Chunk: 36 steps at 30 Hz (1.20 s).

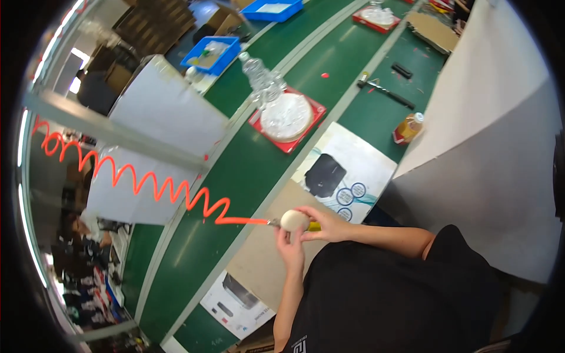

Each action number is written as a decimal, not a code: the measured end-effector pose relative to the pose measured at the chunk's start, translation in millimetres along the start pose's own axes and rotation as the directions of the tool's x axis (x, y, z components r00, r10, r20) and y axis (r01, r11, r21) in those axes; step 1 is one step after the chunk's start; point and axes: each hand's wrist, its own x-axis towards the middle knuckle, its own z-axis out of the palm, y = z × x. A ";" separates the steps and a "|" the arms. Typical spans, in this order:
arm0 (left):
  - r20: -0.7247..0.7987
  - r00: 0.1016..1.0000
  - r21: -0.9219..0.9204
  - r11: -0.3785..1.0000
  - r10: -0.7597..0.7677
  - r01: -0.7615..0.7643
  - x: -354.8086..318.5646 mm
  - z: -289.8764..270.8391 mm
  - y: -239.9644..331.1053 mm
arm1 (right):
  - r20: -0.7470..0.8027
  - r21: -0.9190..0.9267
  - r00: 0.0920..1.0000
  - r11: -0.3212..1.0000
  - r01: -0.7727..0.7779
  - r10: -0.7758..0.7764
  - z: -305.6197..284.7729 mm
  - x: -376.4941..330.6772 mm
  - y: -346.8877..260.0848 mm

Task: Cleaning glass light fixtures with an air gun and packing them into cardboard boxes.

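Both my hands hold a small air tool with a round cream pad [293, 220], its pad facing up. My left hand [290, 247] grips it from below and to the left, close to the metal fitting [273, 223]. From the right, my right hand [331, 226] closes on the tool's side, and a bit of yellow shows by its fingers. An orange coiled air hose [201, 203] runs from the fitting toward the upper left. Beneath my hands lies a brown cardboard sheet [254, 259]; my fingers hide much of the tool's body.
Ahead, a red tray [318, 108] on the green conveyor [235, 170] carries a white disc [286, 119] and clear plastic packaging [259, 73]. A hammer [388, 93], black block [401, 70] and drink bottle [408, 128] are to the right. Printed cartons [365, 162] flank the cardboard.
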 end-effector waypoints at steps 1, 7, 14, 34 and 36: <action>0.070 0.994 0.099 0.991 0.084 -0.091 4.2 2.3 -2.8 | -0.013 -0.052 0.999 0.998 -0.045 0.045 0.4 2.4 -6.8; 0.262 0.961 0.390 0.902 0.086 -0.187 2.2 5.5 27.9 | -0.004 -0.172 0.998 0.983 -0.066 0.066 -1.7 15.6 -5.1; 0.128 0.992 0.257 0.965 0.015 -0.048 -3.4 -18.4 11.1 | -0.609 -0.305 0.789 0.942 -0.138 -0.082 -102.3 61.3 45.2; -0.441 0.897 -0.017 1.000 -0.023 0.017 -62.6 -77.0 1.8 | -0.052 -0.896 0.829 0.393 0.208 -0.557 -143.0 37.6 106.2; -0.509 0.860 -0.027 1.000 -0.013 -0.001 -69.1 -81.9 1.5 | -0.176 -0.801 0.937 0.597 0.042 -0.303 -130.8 59.5 92.0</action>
